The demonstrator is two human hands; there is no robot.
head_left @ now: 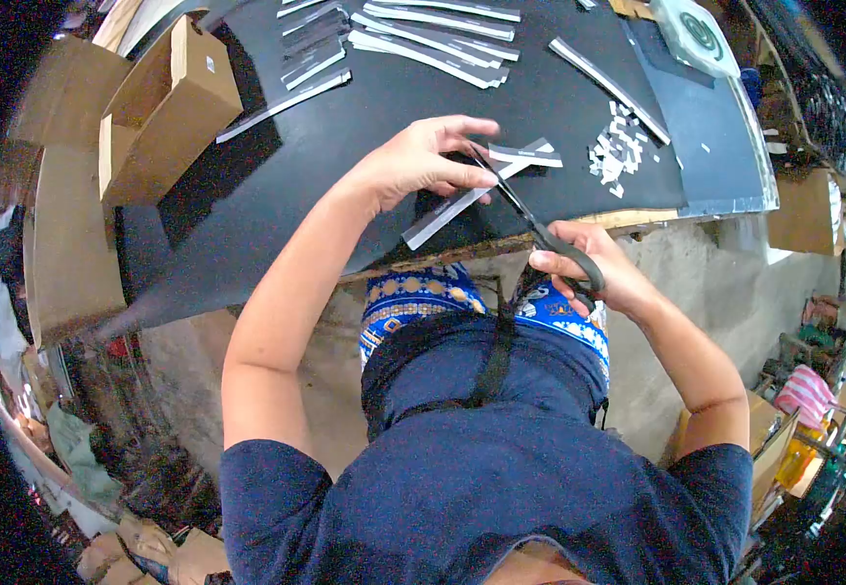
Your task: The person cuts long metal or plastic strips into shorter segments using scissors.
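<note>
My left fingers (464,176) pinch the strip (442,216), which lies slantwise; my right fingers (561,263), clenched on the scissors (523,207), cross its long axis.

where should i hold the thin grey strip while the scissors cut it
Pinch the strip across its narrow width, just beside the scissors, coming in from the left as the left hand does. It is long, thin and flat, slanting away from the blades over the table, so a grip near the cut likely steadies it. The right hand holds the handles.
</note>
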